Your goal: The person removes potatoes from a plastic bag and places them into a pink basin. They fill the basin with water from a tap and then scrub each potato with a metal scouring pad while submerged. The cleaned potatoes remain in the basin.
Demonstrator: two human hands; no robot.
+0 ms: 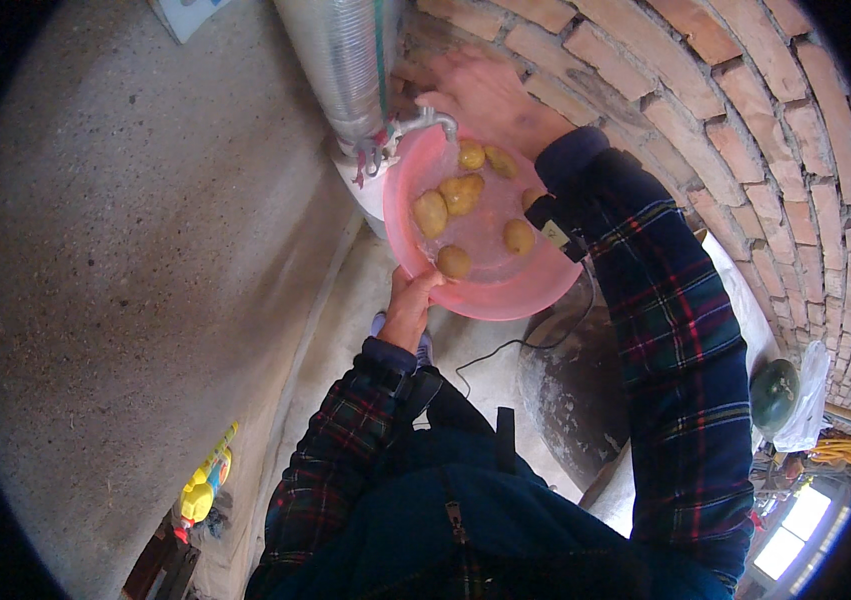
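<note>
A pink plastic basin point(500, 296) holds water and several yellowish potatoes point(461, 195). My left hand point(410, 300) grips the near-left rim, thumb over the edge. Above the far side of the basin is my right hand point(481, 94), blurred, fingers extended beside the metal faucet point(436, 118). Water appears to run from the spout into the basin. Whether the right hand touches the faucet or the brick wall cannot be told.
A foil-wrapped pipe point(346, 67) rises beside the faucet. The brick wall point(740, 97) curves along the right. A large dark vat point(571, 382) stands below the right arm, with a black cable point(504, 346) near it. A watermelon point(774, 397) lies farther right.
</note>
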